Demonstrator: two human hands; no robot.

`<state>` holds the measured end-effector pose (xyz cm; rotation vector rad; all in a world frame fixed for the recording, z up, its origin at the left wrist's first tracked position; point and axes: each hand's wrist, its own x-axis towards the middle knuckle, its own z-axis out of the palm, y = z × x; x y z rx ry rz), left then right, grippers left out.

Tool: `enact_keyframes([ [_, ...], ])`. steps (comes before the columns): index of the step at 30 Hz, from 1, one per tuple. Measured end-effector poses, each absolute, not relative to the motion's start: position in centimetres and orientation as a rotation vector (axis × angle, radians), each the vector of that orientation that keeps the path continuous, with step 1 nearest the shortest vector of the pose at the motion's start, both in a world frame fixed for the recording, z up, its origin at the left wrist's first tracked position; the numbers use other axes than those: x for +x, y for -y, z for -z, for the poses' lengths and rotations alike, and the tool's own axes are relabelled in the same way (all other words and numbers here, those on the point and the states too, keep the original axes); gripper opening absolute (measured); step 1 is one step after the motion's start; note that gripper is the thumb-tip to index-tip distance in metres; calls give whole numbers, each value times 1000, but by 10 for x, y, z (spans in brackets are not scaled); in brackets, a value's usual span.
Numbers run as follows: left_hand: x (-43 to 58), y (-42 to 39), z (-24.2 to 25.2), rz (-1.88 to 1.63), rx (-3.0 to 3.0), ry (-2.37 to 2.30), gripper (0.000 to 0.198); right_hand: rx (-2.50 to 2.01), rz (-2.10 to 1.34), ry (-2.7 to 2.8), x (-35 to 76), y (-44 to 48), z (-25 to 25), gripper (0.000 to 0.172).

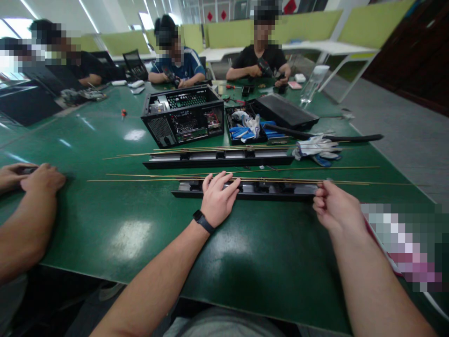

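Note:
A long black metal channel (277, 196) with a pale inside and small black blocks lies across the green table in front of me. Thin brass-coloured rods (140, 180) run lengthwise along its far side, past both its ends. My left hand (219, 199), with a dark watch on the wrist, rests over the channel's middle, fingers spread. At the right end my right hand (336, 203) is closed, thumb and forefinger pinching a rod beside the channel's tip. Farther back lies a second black channel (217, 163) with more rods along it.
Beyond stand an open black computer case (182, 117), a tray with blue-and-white gloves (245, 127), a black panel (284, 110) and a black tube (351, 138). Another glove pair (317, 149) lies right. A neighbour's hands (42, 178) are at left; two people across hold power drills.

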<state>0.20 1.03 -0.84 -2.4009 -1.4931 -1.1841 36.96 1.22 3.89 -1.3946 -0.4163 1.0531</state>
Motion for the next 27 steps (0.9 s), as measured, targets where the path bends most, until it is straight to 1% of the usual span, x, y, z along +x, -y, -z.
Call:
enact_keyframes([
  [3,2,-10,8,1195,-2400,1482,35,-1432,-1075,403,357,-9,-42,34],
  [7,2,-10,7,1188,-2417,1510,35,-1420,-1127,459,348,-6,-48,37],
  [11,2,-10,7,1189,-2413,1502,35,-1422,-1059,382,357,-8,-50,33],
  [15,2,-10,8,1179,-2405,1491,35,-1446,-1015,314,360,-11,-52,35],
  [20,3,-10,8,1171,-2400,1500,36,-1441,-1116,411,351,-7,-52,31],
  [23,2,-10,8,1161,-2405,1503,36,-1419,-1122,449,355,-7,-48,35],
  [27,2,-10,7,1155,-2413,1510,36,-1427,-994,358,369,-11,-43,38],
])
